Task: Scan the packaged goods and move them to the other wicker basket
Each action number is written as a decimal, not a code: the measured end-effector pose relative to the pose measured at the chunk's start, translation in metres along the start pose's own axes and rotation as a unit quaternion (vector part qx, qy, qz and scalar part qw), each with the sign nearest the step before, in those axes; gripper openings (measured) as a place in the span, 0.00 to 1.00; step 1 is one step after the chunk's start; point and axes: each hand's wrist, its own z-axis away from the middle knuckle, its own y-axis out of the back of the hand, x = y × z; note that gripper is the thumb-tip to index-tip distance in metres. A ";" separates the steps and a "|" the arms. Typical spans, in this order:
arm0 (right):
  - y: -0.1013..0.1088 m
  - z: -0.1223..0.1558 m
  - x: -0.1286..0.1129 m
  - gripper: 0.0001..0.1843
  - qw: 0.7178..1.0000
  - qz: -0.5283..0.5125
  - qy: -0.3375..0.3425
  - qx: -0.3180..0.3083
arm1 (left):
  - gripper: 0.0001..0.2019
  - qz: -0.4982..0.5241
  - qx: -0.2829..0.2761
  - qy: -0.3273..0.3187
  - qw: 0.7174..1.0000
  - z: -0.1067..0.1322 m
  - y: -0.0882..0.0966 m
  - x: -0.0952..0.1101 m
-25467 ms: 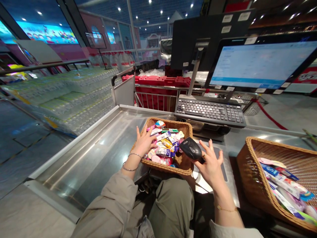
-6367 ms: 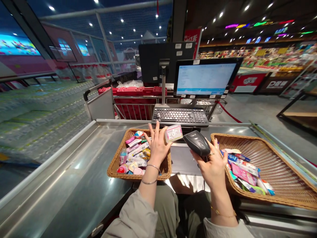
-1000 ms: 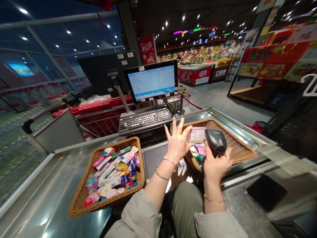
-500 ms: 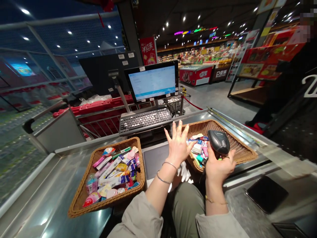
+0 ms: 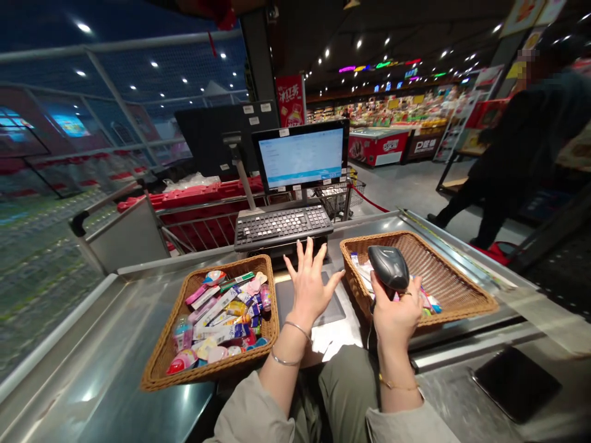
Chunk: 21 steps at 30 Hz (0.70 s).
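A black handheld barcode scanner [image 5: 389, 267] is gripped in my right hand [image 5: 398, 307], in front of the right wicker basket [image 5: 462, 292]. Small packaged goods lie in that basket, partly hidden behind the scanner and hand. My left hand [image 5: 310, 283] is raised with its fingers spread and nothing in it, over the grey pad [image 5: 335, 307] between the baskets. To its left stands another wicker basket [image 5: 159, 351], filled with small boxes, tubes and little bottles [image 5: 221, 314].
A keyboard [image 5: 284, 224] and a lit monitor [image 5: 302, 157] stand beyond the pad. A dark phone-like slab [image 5: 517, 383] lies on the metal counter at right. Past the counter, a person in dark clothes [image 5: 512, 147] is walking. Red shopping carts [image 5: 198, 197] stand at back left.
My left hand has moved left, away from the right basket towards the pad. My right hand still holds the scanner. The view has shifted slightly, and the person at right shows more fully.
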 end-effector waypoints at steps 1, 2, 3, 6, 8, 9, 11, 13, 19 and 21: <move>-0.001 0.002 -0.003 0.41 1.000 -0.005 0.003 -0.012 | 0.32 -0.001 0.004 0.005 1.000 0.001 0.003 -0.003; -0.002 0.005 -0.006 0.40 1.000 -0.010 0.005 -0.022 | 0.32 -0.001 0.007 0.011 1.000 0.003 0.006 -0.007; -0.004 0.007 -0.009 0.40 0.999 -0.015 0.007 -0.034 | 0.32 -0.001 0.009 0.017 1.000 0.004 0.009 -0.010; -0.007 0.014 -0.020 0.38 0.997 -0.035 0.020 -0.064 | 0.32 -0.003 0.015 0.031 0.999 0.009 0.015 -0.022; -0.009 0.018 -0.025 0.37 0.995 -0.049 0.028 -0.082 | 0.32 -0.007 0.020 0.039 0.999 0.013 0.017 -0.030; -0.011 0.019 -0.027 0.36 0.994 -0.055 0.034 -0.093 | 0.32 -0.009 0.022 0.043 0.999 0.015 0.018 -0.034; -0.013 0.023 -0.031 0.35 0.990 -0.062 0.046 -0.116 | 0.32 -0.015 0.027 0.054 0.998 0.018 0.021 -0.041; -0.016 0.027 -0.033 0.35 0.986 -0.063 0.060 -0.139 | 0.32 -0.021 0.031 0.065 0.997 0.022 0.025 -0.048; -0.023 0.041 -0.043 0.30 0.975 -0.055 0.106 -0.186 | 0.33 -0.035 0.037 0.088 0.995 0.033 0.039 -0.066; -0.026 0.044 -0.047 0.27 0.971 -0.053 0.115 -0.204 | 0.34 -0.040 0.036 0.100 0.994 0.038 0.043 -0.073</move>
